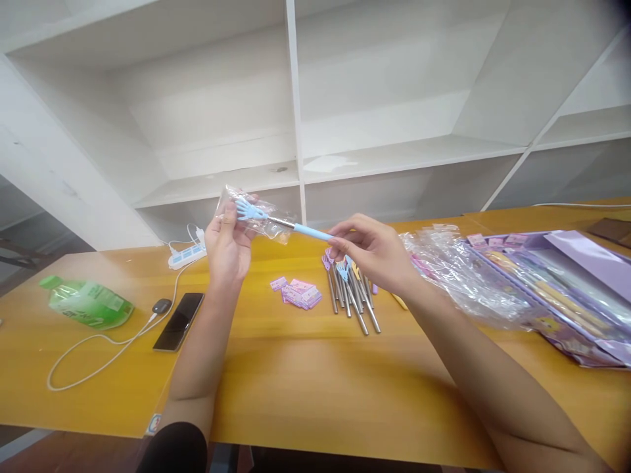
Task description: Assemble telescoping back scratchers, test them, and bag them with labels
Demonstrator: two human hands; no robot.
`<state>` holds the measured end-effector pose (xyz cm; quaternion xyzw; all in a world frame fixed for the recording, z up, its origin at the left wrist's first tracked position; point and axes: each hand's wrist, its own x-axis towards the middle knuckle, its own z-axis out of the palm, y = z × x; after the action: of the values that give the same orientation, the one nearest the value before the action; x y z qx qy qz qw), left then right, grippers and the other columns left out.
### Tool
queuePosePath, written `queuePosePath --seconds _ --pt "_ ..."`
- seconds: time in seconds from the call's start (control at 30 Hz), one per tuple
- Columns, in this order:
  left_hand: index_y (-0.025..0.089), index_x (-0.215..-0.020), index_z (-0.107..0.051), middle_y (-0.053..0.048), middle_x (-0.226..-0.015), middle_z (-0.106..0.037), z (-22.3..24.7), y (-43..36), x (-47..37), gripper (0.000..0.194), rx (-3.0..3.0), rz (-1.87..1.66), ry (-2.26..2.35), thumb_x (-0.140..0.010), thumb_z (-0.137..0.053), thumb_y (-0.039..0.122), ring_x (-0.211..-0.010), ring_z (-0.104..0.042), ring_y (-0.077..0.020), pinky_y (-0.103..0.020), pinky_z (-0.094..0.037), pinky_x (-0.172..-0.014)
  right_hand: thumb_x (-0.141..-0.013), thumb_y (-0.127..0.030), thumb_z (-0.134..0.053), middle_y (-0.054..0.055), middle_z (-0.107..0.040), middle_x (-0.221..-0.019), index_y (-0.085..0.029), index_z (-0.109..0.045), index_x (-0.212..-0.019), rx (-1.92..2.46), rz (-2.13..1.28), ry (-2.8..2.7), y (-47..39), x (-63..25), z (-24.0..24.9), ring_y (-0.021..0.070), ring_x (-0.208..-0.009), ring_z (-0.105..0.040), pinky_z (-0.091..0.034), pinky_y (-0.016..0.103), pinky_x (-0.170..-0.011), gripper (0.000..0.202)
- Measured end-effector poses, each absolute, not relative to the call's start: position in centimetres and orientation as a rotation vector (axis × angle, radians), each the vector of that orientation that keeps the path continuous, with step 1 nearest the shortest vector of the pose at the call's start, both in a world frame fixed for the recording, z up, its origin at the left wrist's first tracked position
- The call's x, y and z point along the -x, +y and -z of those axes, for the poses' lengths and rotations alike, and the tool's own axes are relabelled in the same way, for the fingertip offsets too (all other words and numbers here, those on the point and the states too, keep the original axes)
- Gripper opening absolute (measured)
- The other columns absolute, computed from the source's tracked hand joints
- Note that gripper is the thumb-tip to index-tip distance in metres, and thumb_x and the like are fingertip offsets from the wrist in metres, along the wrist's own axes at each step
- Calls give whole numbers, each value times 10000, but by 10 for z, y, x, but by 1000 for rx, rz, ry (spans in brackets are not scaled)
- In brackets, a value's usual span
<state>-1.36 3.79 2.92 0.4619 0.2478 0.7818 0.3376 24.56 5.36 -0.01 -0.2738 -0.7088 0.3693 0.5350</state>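
Holding the blue back scratcher [313,231] above the worktop [296,381], towards its far edge, I have both hands on the work. My left hand [229,246] grasps a clear bag [276,230] around the hand-shaped head, thumb pressed over the plastic. My right hand [374,253] pinches the far end of the smooth blue handle between thumb and fingers. The scratcher slopes slightly down from left to right, its short metal rod showing between head and handle.

Below my right hand, a loose pile of scratchers [348,292] lies on the worktop, metal rods pointing towards the near edge, with blue, purple and yellow heads. Just left of it I see a small heap of pink and purple cards [302,293]. To the right, crumpled clear packets [453,282] lie against a purple box [557,341] that holds packaged sticks, near the right edge.

Towards the left edge, a green bottle [89,302] lies on its side. A white cable [106,338] loops to a small black device [162,306], beside a dark phone [178,322]. A power strip [187,256] sits at the far edge, before white shelving [197,157].
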Motion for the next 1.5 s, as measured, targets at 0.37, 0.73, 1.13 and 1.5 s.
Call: queuePosePath --seconds 0.37,0.73,1.13,1.5 --pt "186 -1087 -776 -107 -1171 -811 -22 34 -4 397 -1220 -2047 686 -843 -915 467 -1072 -803 -252 -373 -665 -988 -866 -560 -844 35 -708 -870 -212 -694 -935 623 -896 -1598 66 -237 15 182 -733 -756 -678 368 -697 385" --pt "197 -1039 -788 -96 -1164 -817 -10 32 -27 307 -1203 -1859 616 -880 -880 443 -1096 -797 -251 -405 -655 -1012 -912 -457 -825 28 -757 -925 -234 -663 -976 675 -707 -1619 61 -238 17 186 -749 -769 -632 366 -680 283" --pt "214 -1062 -774 -85 -1215 -802 -11 42 -13 287 -1152 -1937 655 -911 -847 447 -1092 -789 -219 -354 -652 -972 -968 -349 -761 41 -703 -1063 -270 -741 -1031 464 -626 -1752 54 -250 0 189 -941 -726 -656 414 -885 104" --pt "144 -1080 -755 -154 -1161 -806 8 26 -54 394 -1159 -1623 631 -890 -864 471 -1119 -789 -298 -414 -667 -953 -1051 -266 -655 -52 -843 -895 -308 -763 -898 474 253 -1922 48 -249 7 138 -703 -742 -322 378 -607 192"
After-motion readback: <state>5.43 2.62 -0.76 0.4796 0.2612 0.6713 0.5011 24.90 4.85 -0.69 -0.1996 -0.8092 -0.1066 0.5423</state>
